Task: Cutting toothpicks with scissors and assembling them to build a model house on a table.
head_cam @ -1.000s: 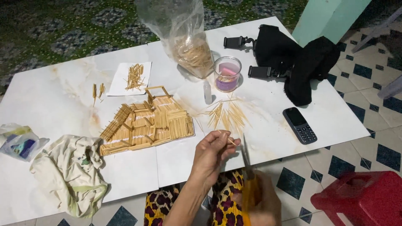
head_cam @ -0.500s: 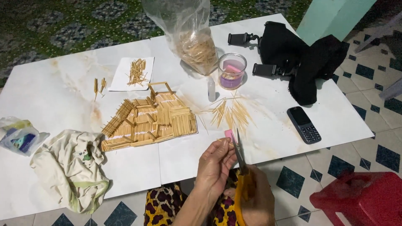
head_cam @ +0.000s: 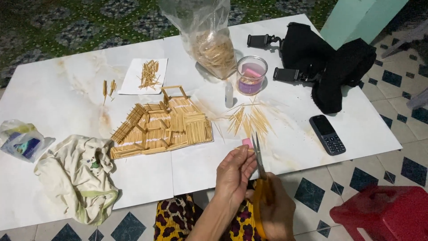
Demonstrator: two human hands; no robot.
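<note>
Scissors (head_cam: pixel 257 154) now raised over white marble tabletop (head_cam: pixel 53 89)

One phone (head_cam: pixel 327 134), one jar (head_cam: pixel 251 75), one scissors (head_cam: pixel 258 156)

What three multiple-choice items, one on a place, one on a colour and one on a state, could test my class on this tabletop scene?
1. Where does the mobile phone lie?
A. on the white paper
B. on the table, right of the loose sticks
C. on the red stool

2. What colour are the handles of the scissors?
A. orange
B. blue
C. green

3. How do the hands stand?
A. both flat on the table
B. the left hand pinches a thin stick by the blades, and the right hand has the scissors in its grip
C. both lift the plastic bag

Answers:
1 B: the phone rests on the tabletop near its right edge.
2 A: orange shows at the right hand.
3 B: the left fingertips meet at the blades, which rise from the right hand.
</note>
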